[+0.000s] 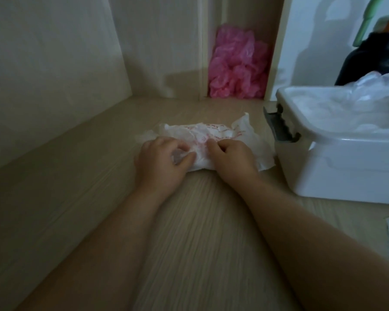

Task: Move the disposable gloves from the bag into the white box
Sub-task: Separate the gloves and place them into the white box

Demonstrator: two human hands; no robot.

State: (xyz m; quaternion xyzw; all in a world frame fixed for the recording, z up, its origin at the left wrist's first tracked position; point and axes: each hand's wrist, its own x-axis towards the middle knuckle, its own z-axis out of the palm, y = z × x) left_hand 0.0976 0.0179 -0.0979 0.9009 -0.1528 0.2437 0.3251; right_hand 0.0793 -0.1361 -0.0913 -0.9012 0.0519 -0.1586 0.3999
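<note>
On the pale wooden tabletop, beside the white plastic box, the crumpled red-printed white plastic bag is pinched in the curled grip of left hand and right hand; its gloves, judged light, limp and slippery, are best taken bunched.

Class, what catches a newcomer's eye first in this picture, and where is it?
The pink plastic bunched in the back niche stands out most. At centre, the left hand and right hand grip a crumpled bag on the table; a white box stands right.
</note>
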